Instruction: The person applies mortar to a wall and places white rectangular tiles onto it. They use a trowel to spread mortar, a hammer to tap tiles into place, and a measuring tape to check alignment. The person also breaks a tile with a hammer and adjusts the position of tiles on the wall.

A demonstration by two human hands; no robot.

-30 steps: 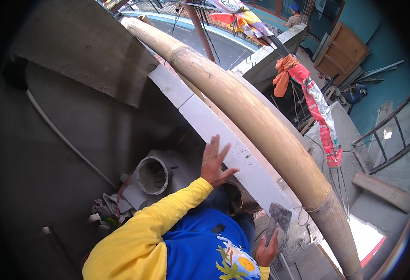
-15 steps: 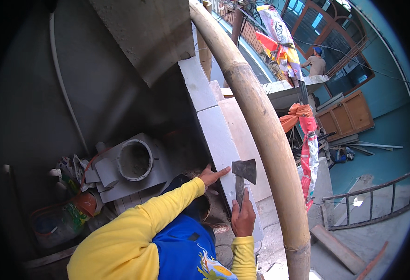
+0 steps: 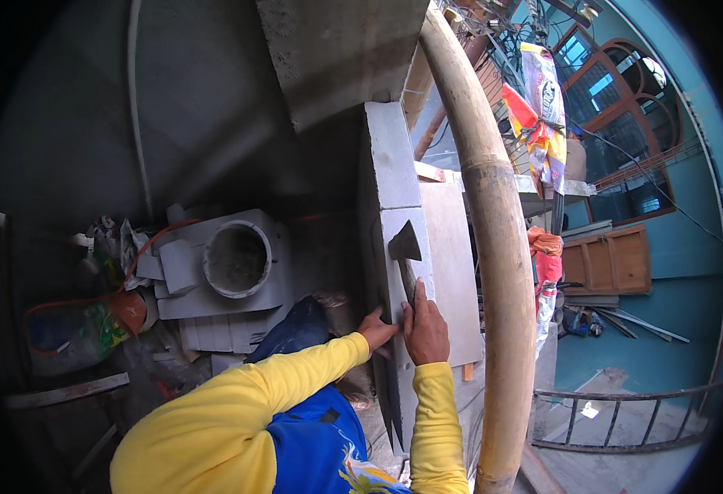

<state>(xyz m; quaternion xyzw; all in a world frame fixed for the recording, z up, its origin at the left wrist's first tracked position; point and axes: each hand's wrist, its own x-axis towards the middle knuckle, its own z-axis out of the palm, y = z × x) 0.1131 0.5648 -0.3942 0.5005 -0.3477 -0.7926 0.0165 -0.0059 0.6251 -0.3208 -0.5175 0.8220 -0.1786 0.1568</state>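
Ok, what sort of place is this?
Probably a building site: there is a row of pale blocks laid end to end, a round bucket with greyish, perhaps mortar-like stuff inside, and a thick bamboo pole.

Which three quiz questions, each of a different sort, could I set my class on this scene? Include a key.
1. Which of the person's hands holds the hatchet-like tool?
2. True or false: in the picture, the bamboo pole is to the right of the pale block wall.
3. What colour are the person's sleeves? A) red B) yellow C) green

Key: 1. the right hand; 2. true; 3. B
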